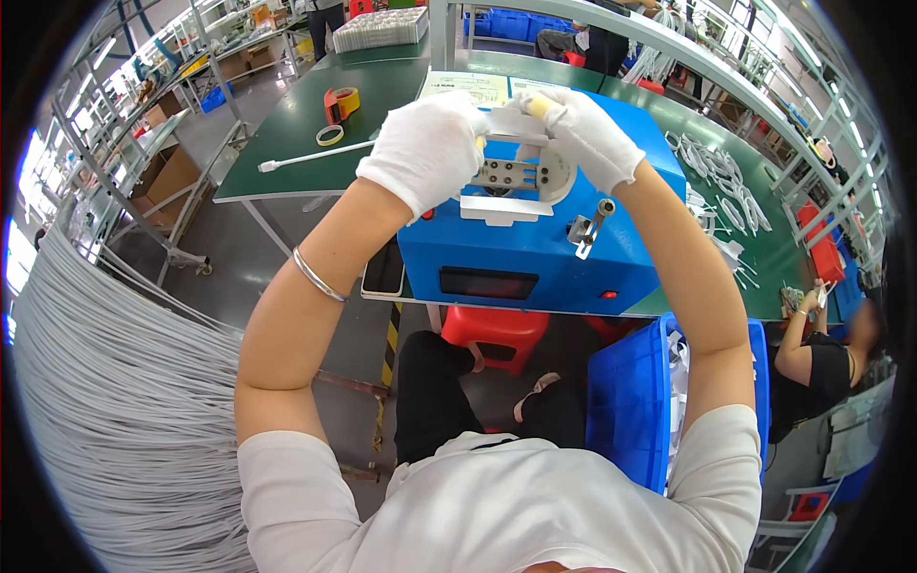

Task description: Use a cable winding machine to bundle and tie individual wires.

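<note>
My left hand (pixel 428 151), in a white glove, is closed above the left side of a blue box-shaped machine (pixel 432 250). A white cable (pixel 320 154) with a plug end runs from the left into that hand. My right hand (pixel 590 138), gloved too, has its fingers bent at the far side of the machine's round metal head; what they pinch is hidden. Between the hands sits a metal bracket (pixel 506 175) with holes, flanked by white plates (pixel 506 209). A small metal clamp (pixel 594 227) stands on the machine's top, right of the bracket.
Tape rolls (pixel 341 103) and a paper sheet (pixel 465 86) lie on the green table (pixel 287 134). Coiled white cables (pixel 721 177) are at right. A blue bin (pixel 626 401) stands beside my right leg. Many long grey-white cables (pixel 115 411) hang at left. Another person (pixel 817 363) works at far right.
</note>
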A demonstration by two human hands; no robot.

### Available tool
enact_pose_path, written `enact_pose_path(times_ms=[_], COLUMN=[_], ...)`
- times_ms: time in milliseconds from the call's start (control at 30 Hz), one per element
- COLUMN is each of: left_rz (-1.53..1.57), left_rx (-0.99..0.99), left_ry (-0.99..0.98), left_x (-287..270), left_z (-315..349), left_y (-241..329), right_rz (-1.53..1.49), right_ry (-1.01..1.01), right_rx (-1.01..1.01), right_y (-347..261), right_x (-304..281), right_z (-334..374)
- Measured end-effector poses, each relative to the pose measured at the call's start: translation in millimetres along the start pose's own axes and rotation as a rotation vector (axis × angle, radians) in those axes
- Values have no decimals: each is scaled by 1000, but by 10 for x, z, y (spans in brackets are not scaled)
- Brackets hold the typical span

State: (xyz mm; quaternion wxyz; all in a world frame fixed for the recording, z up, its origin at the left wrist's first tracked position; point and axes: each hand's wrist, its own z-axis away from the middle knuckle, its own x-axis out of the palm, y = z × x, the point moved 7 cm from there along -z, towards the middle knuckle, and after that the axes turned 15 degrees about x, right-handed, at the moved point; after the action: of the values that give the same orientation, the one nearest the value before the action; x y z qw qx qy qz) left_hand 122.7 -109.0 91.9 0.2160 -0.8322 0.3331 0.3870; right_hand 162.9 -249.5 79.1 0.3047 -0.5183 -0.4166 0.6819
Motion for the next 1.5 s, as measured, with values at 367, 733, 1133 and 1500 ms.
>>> enact_pose_path(times_ms=[367,733,1133,1500], left_rz=[93,440,901,471], left_rx=[-188,-137,-302,-507], left_ry=[152,133,367,439], left_x=[-83,53,-524,-654], left_z=[59,78,288,1473], left_y=[-55,-117,-167,-410], right_rz=[679,378,-208,-340], right_ry=[425,116,122,851], right_rx=[-625,-331,-574,145], right_y=[-364,-306,-122,3124], right_x=[139,29,-287,-3060], right_z=[337,136,599,1263])
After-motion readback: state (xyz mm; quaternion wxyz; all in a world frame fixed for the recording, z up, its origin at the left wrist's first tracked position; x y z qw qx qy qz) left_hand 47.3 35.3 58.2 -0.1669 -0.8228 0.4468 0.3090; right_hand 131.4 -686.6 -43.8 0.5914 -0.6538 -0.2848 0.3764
